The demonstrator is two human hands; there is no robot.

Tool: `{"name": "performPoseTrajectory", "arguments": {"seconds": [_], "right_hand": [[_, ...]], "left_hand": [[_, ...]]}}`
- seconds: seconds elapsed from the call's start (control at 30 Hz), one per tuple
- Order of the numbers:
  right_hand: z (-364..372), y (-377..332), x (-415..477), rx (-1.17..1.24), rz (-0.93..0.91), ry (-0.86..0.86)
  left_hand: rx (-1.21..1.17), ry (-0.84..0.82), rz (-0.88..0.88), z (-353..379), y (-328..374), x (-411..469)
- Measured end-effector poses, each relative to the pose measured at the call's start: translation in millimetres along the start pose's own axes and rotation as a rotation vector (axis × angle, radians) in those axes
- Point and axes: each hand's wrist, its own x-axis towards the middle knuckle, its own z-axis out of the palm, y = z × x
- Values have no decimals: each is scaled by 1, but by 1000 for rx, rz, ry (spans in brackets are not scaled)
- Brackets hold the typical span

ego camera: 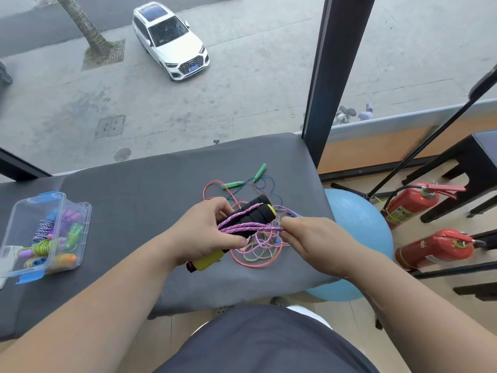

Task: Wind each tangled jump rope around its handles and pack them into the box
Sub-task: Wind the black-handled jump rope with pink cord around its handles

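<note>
Head cam, the only view I've got. L hand (207, 232) wraps the pair of black foam handles (255, 215), held side by side just above the table (129, 189). Fingers are curled round them, and the thumb presses the pink-purple rope (236, 228) against the foam. Yellow caps stick out at both ends. R hand (314, 242) sits just beside the handles' far end, fingertips pinching a few strands of that same rope, which run fairly straight between the two hands. A couple of turns lie across the foam, so I judge winding is in hand, not finished.

Under both hands there's a loose tangle (258, 250) of pink, coral & thin yellowish cord on the table. I can't tell which loops belong to which rope. Beyond it lie two green handles (259, 172) w/ blue & coral cord, untouched. Box (84, 219) is well apart at the table's left edge, open, w/ wound ropes (48, 242) already inside.

Handling, my read: the braided cord is light & limp w/ no spring, so it'll slump & snag on its neighbours. The foam is soft & grippy, so turns shd bite and not slide. Best hold is handles at mid-length w/ the thumb locking the last turn, other hand pinching the cord close to the bundle for tension. Risk: dragging the coral cord along w/ it.
</note>
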Motion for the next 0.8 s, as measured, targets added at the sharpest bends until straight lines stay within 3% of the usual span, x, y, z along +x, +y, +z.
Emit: {"name": "performPoseTrajectory", "arguments": {"seconds": [0.17,0.33,0.57,0.67,0.8], "right_hand": [[0,7,4,79,-19,-72],[-17,13,24,-106,-58,-258],[-37,-6,41,-294,-95,-157],[-40,-25,29,-306,-44,-98],[-37,-39,10,-270,-28,-4]], "left_hand": [[-125,-200,83,0,12,-9],[241,-287,222,9,15,-10],[460,-183,176,4,6,2],[427,-80,122,2,3,4],[205,18,65,4,0,5]]}}
